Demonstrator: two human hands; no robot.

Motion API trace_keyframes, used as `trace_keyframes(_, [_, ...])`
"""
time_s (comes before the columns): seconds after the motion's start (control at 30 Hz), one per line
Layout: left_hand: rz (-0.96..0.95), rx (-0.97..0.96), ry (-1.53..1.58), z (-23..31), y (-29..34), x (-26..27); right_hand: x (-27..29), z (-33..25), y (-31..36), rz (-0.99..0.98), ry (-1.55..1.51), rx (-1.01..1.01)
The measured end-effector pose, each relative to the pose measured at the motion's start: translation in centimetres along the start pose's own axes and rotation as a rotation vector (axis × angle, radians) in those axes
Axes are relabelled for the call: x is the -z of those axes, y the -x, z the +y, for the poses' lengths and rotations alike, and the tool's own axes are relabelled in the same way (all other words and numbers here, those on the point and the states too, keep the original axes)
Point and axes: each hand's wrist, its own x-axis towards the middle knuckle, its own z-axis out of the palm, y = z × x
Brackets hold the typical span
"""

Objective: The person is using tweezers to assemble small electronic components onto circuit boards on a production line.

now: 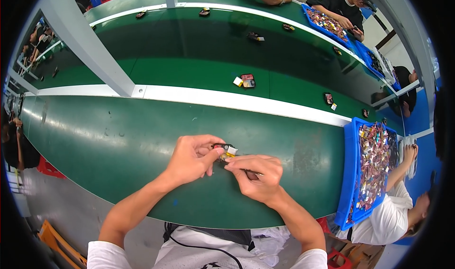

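Both my forearms come up from below and meet over the green work surface, wrists bent inward so the knuckles almost face each other. My left hand is curled, thumb and forefinger pinched on the small electronic part, a dark piece with a red end and a yellow patch. My right hand is closed too, its fingertips pressing on the near side of that same part, and a thin dark tool lies gripped under its fingers, pointing away to the right. The part sits just above and between my two hands, touching both.

Well beyond my hands, past the white dividing strip, a similar red and black part with a yellow-white tab lies on the green belt. Farther right of my right hand stands a blue tray, heaped with small shiny parts, and a person in a white shirt sits beside it. Another blue tray stands far off at the upper right, where a person in a dark shirt works.
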Motion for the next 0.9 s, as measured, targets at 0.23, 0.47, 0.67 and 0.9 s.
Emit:
trace_keyframes(0.23, [-0.014, -0.066, 0.078, 0.1, -0.8, 0.7, 0.6, -0.7, -0.5, 0.048, 0.003, 0.010])
trace_keyframes(0.47, [0.350, -0.197, -0.044, 3.7, -9.8, 9.3, 1.3, -1.1, -1.3, 0.167, 0.069, 0.035])
trace_keyframes(0.67, [0.823, -0.196, -0.878, 5.0, -13.9, 13.5, 1.3, -1.2, -1.2, 0.209, 0.054, -0.004])
trace_keyframes(0.9, [0.259, -0.448, -0.628, 8.5, -16.7, 6.0, 2.3, -0.9, -0.7, 0.186, 0.075, -0.041])
